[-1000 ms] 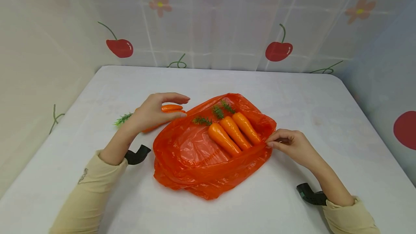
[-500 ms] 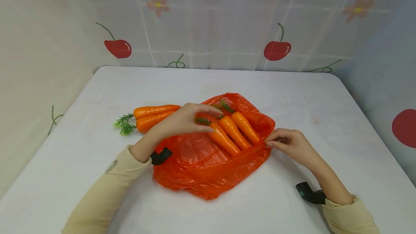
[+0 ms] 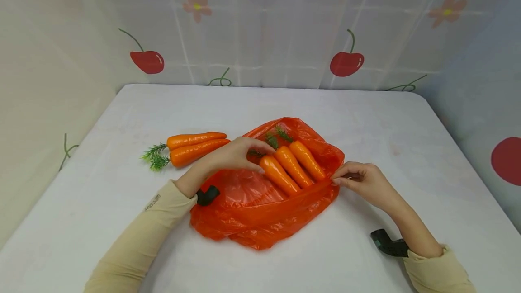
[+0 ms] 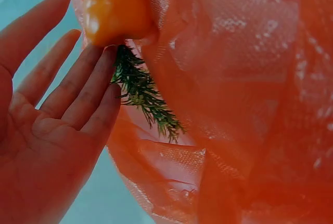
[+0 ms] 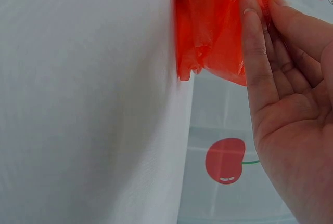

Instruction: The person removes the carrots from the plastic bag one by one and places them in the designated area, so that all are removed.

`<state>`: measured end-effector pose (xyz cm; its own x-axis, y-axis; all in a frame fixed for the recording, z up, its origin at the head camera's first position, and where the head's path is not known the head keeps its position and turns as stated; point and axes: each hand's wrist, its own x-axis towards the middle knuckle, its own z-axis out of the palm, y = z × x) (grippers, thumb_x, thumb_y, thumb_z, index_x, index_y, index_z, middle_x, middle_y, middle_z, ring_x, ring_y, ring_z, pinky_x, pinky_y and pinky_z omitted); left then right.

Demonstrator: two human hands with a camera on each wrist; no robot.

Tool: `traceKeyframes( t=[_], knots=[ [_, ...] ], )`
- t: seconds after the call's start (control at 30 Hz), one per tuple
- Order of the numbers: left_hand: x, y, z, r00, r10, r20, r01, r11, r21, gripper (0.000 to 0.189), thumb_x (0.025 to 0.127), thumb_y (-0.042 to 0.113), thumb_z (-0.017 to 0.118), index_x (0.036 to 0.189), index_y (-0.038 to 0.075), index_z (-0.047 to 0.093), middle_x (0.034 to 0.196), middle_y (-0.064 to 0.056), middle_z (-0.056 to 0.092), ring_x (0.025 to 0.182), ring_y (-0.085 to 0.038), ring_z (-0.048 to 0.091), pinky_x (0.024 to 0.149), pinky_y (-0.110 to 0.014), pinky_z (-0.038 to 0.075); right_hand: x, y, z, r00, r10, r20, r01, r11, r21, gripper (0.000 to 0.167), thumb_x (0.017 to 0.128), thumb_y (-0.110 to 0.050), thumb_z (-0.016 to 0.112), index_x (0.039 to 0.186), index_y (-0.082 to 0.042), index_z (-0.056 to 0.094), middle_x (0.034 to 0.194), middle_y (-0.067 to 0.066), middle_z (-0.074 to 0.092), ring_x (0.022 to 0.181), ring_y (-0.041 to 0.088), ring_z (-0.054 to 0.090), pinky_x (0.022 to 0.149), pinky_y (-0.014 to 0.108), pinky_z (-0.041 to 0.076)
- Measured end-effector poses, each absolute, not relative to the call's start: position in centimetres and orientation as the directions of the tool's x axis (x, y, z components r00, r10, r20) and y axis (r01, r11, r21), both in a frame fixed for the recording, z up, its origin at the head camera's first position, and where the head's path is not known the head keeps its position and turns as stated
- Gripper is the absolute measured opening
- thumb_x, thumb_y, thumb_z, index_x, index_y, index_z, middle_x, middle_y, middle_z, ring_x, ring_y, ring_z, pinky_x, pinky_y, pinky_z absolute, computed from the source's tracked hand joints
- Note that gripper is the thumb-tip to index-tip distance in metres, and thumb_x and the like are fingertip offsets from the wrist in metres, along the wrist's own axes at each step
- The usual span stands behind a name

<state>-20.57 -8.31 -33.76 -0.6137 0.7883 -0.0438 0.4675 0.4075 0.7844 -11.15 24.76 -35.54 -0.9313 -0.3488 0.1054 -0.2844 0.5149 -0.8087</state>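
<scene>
An orange-red plastic bag (image 3: 252,225) lies with its mouth spread on the table, and three carrots (image 3: 280,175) with green tops rest side by side in it. Over the bag's left part, my left hand (image 3: 238,153) reaches to the top end of the leftmost carrot, thumb and fingers apart. Straight fingertips of that hand (image 4: 57,109) are right at the carrot's end (image 4: 117,5) in the left wrist view, beside its green leaves (image 4: 140,94). At the bag's right rim, my right hand (image 3: 364,180) pinches the plastic (image 5: 218,26) between thumb and fingers.
Two more carrots (image 3: 191,153) lie on the white table (image 3: 407,139) left of the bag, leaves pointing left. A curtain (image 3: 260,26) printed with cherries and flowers hangs behind the table. Black wrist devices (image 3: 388,243) sit by both sleeves.
My left hand has moved right, away from the two carrots on the table, to the leftmost carrot in the bag. My right hand keeps its hold on the rim.
</scene>
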Motion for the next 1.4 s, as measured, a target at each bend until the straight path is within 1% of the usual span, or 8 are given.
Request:
traceKeyframes(
  t=[0.13, 0.27, 0.4, 0.63, 0.77, 1.07, 1.4],
  knots=[
    [-20.5, -8.3, -34.3, -0.618, 0.784, -0.067, 0.501, 0.457, 0.735, 0.047, 0.079, 0.011, 0.076, 0.124, 0.013, 0.062, 0.121, 0.004, 0.058, 0.113, -0.012, 0.050, 0.097, -0.031, 0.038, -11.0, 24.7, -35.7, -0.934, -0.346, 0.088, -0.267, 0.512, -0.816, 0.013, 0.080, -0.001, 0.071, 0.092, -0.006, 0.072, 0.086, 0.003, 0.066, 0.077, 0.015, 0.059, 0.069, 0.022, 0.052],
    [-20.4, -8.3, -34.4, -0.612, 0.788, -0.060, 0.538, 0.471, 0.699, 0.046, 0.079, 0.008, 0.076, 0.123, 0.014, 0.062, 0.122, 0.003, 0.057, 0.115, -0.012, 0.048, 0.098, -0.029, 0.036, -10.9, 24.7, -35.7, -0.932, -0.351, 0.090, -0.272, 0.514, -0.814, 0.013, 0.080, -0.002, 0.072, 0.092, -0.006, 0.072, 0.086, 0.001, 0.066, 0.078, 0.015, 0.059, 0.069, 0.022, 0.052],
    [-20.3, -8.3, -34.5, -0.604, 0.796, -0.034, 0.555, 0.450, 0.700, 0.046, 0.079, 0.005, 0.075, 0.122, 0.012, 0.063, 0.122, 0.001, 0.057, 0.115, -0.014, 0.048, 0.098, -0.030, 0.036, -10.9, 24.7, -35.8, -0.930, -0.353, 0.100, -0.283, 0.517, -0.808, 0.013, 0.080, -0.002, 0.072, 0.092, -0.007, 0.072, 0.086, 0.000, 0.066, 0.078, 0.015, 0.059, 0.069, 0.023, 0.052],
    [-20.3, -8.3, -35.7, -0.626, 0.777, -0.067, 0.520, 0.481, 0.706, 0.043, 0.081, 0.009, 0.075, 0.122, 0.017, 0.063, 0.122, 0.004, 0.057, 0.113, -0.012, 0.048, 0.098, -0.029, 0.036, -10.6, 24.7, -36.2, -0.928, -0.359, 0.104, -0.287, 0.507, -0.813, 0.012, 0.080, -0.003, 0.072, 0.090, -0.008, 0.071, 0.084, -0.002, 0.066, 0.075, 0.014, 0.060, 0.068, 0.024, 0.053],
    [-20.4, -8.2, -35.8, -0.633, 0.772, -0.056, 0.529, 0.484, 0.697, 0.043, 0.080, 0.009, 0.075, 0.121, 0.017, 0.064, 0.121, 0.003, 0.058, 0.113, -0.012, 0.049, 0.097, -0.030, 0.037, -10.6, 24.7, -36.2, -0.923, -0.364, 0.126, -0.310, 0.509, -0.803, 0.012, 0.079, -0.001, 0.072, 0.090, -0.008, 0.071, 0.084, -0.003, 0.065, 0.076, 0.014, 0.060, 0.068, 0.024, 0.052],
    [-20.6, -8.1, -35.9, -0.613, 0.789, -0.048, 0.563, 0.479, 0.673, 0.044, 0.080, 0.010, 0.075, 0.122, 0.016, 0.063, 0.122, 0.001, 0.058, 0.115, -0.014, 0.049, 0.098, -0.030, 0.036, -10.6, 24.7, -36.1, -0.923, -0.361, 0.130, -0.311, 0.505, -0.805, 0.012, 0.079, -0.002, 0.072, 0.089, -0.008, 0.071, 0.083, -0.002, 0.065, 0.075, 0.014, 0.060, 0.067, 0.024, 0.053],
    [-20.7, -8.1, -35.8, -0.604, 0.796, -0.040, 0.557, 0.458, 0.692, 0.043, 0.080, 0.009, 0.075, 0.121, 0.014, 0.063, 0.121, 0.001, 0.058, 0.114, -0.013, 0.049, 0.097, -0.028, 0.037, -11.2, 24.9, -36.1, -0.925, -0.357, 0.129, -0.315, 0.531, -0.787, 0.015, 0.078, 0.002, 0.072, 0.089, -0.009, 0.072, 0.083, -0.003, 0.065, 0.076, 0.014, 0.059, 0.068, 0.024, 0.053]
  ],
)
